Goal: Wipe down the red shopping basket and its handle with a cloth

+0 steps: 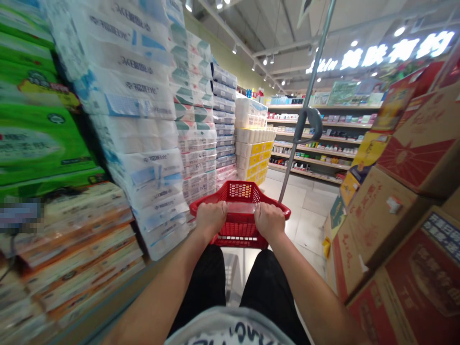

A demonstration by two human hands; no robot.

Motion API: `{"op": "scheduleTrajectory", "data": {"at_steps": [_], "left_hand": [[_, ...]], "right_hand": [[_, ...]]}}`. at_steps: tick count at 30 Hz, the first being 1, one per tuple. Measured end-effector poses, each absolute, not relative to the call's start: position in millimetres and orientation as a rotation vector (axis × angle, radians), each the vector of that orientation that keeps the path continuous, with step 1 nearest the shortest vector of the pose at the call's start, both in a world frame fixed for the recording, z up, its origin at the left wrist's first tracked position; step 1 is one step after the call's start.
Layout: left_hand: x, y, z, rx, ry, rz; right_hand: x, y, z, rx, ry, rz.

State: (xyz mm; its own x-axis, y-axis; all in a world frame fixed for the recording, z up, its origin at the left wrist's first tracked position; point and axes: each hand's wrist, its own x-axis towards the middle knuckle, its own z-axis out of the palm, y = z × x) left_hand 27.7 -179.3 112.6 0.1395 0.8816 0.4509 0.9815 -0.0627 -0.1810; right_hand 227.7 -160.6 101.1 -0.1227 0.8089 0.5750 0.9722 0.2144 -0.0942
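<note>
Fingers [208, 208] of left hand [210, 219] and right hand [269, 220] clenched on grip [240, 207] of red plastic shopping cart [239, 191] | toilet-paper packs [138, 139] stacked left of cart | store shelves [312, 143] seen ahead of cart | metal pole [300, 143] held upright just right of cart | cardboard cartons [388, 220] piled farther right of cart

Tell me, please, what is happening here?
In a shop aisle, a person's left hand and right hand both grip the handle of a red plastic shopping cart. Tall stacks of white plastic-wrapped tissue packs stand to the left, and brown cardboard boxes to the right.
</note>
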Motion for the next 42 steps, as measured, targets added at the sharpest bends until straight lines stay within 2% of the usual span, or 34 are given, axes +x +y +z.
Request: {"op": "scheduleTrajectory", "data": {"at_steps": [4,10,16,21,26,32,37,42], "left_hand": [[28,-180,113,-1.983,-1.775,-0.303],[28,-180,113,-1.986,-1.785,-0.323],[28,-180,113,-1.974,-1.788,-0.334],[27,-179,112,-1.984,-1.765,-0.341],[27,-178,110,-1.971,-1.740,-0.332],[27,-180,112,-1.979,-1.730,-0.328],[26,-180,112,-1.979,-1.740,-0.324],[26,-180,112,-1.983,-1.732,-0.336]], "right_hand": [[230,-152,114,-1.770,-2.100,-0.157],[229,-162,106,-1.626,-1.955,-0.411],[231,-156,113,-1.765,-2.068,-0.187],[231,-161,104,-1.603,-1.955,-0.433],[232,-157,115,-1.798,-2.080,-0.183],[234,-159,116,-1.730,-2.036,-0.358],[238,-150,124,-1.727,-2.328,-0.196],[238,-162,102,-1.599,-2.027,-0.450]]}}
